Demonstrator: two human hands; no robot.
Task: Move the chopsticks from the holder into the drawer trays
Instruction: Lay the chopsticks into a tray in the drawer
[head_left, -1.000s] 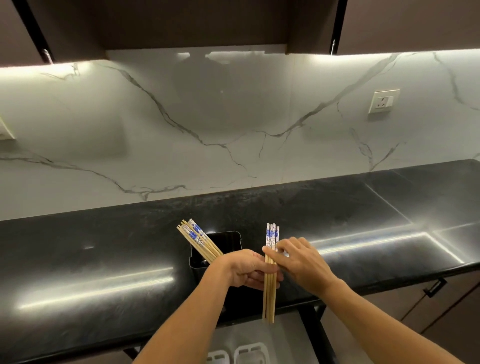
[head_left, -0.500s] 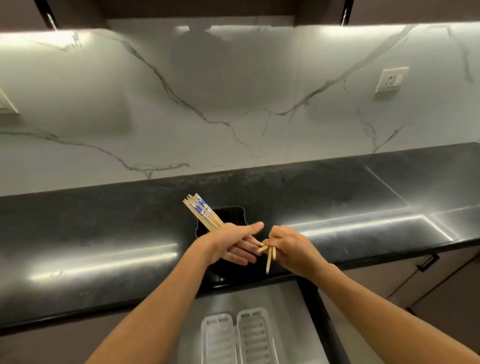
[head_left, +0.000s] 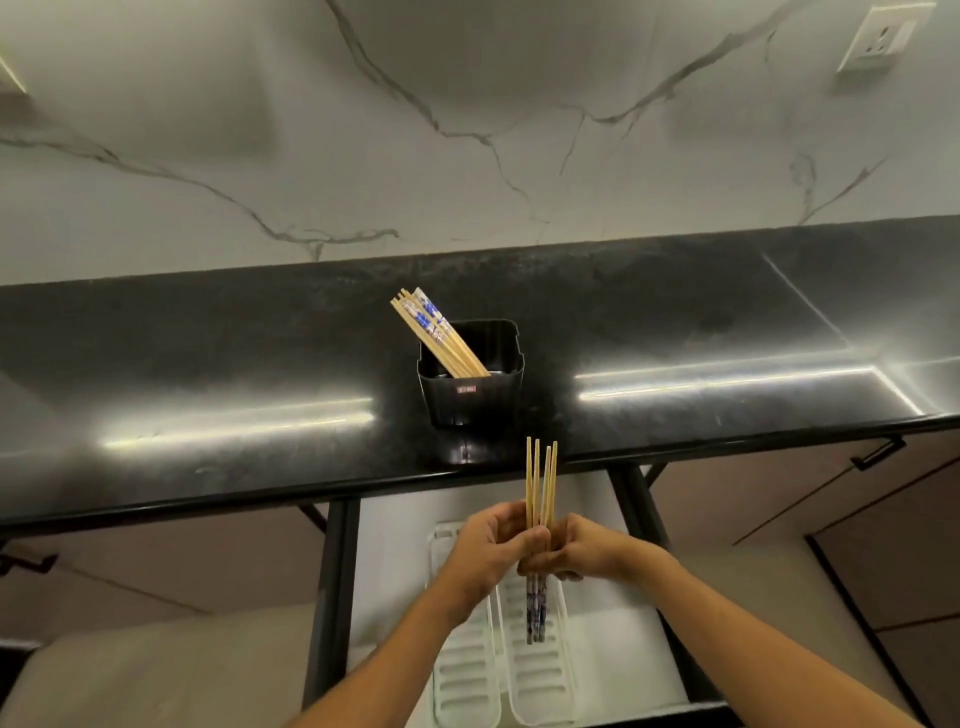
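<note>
The left hand (head_left: 488, 551) and right hand (head_left: 582, 553) both curl around a small bundle of chopsticks (head_left: 540, 483), now brought down from beside the holder (head_left: 472, 400) on the dark surface (head_left: 208, 364) to just above the white drawer trays (head_left: 467, 675). Laying them in looks imminent; the remaining chopsticks (head_left: 436, 332) lean in the holder.

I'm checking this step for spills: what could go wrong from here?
1. The four wooden chopsticks with blue-patterned ends, held by the left hand and right hand, splay at the tips; one could slip loose.
2. They might land across the ridge between the two white slotted plastic trays.
</note>
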